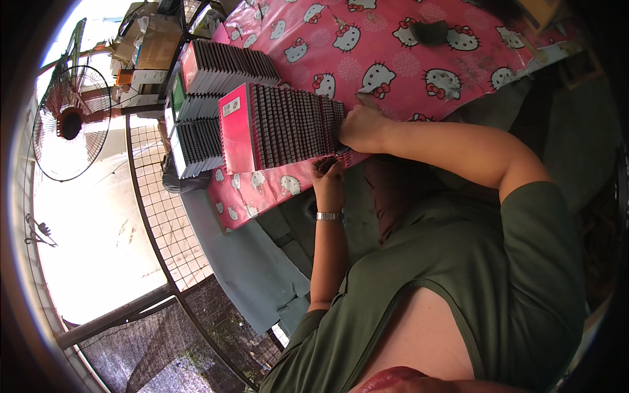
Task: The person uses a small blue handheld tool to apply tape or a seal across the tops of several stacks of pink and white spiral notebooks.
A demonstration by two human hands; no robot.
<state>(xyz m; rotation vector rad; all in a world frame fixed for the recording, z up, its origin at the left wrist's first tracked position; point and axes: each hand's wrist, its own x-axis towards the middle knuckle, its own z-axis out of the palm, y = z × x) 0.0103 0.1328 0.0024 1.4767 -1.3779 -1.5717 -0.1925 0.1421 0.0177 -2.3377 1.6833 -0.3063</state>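
Observation:
A long row of spiral notebooks [295,124] stands on the table, dark wire bindings up and a pink cover facing left. At its right end my right hand [364,130] is closed against the last notebooks, fingers curled and partly hidden. My left hand [328,182], with a metal watch on the wrist, grips the lower near corner of the same end. Its fingertips are hidden by the dark bindings there. Behind and left of this row stand more spiral notebooks: a pink-covered stack [226,65] and a white-edged stack [196,145].
A pink cartoon-cat cloth [341,72] covers the table [262,190]. A dark scrap [429,33] lies at the far side. Left of the table are a standing fan [71,123], a wire-grid window frame [157,196] and cardboard boxes [160,42]. A grey-blue sheet [252,268] hangs beside the table's near edge.

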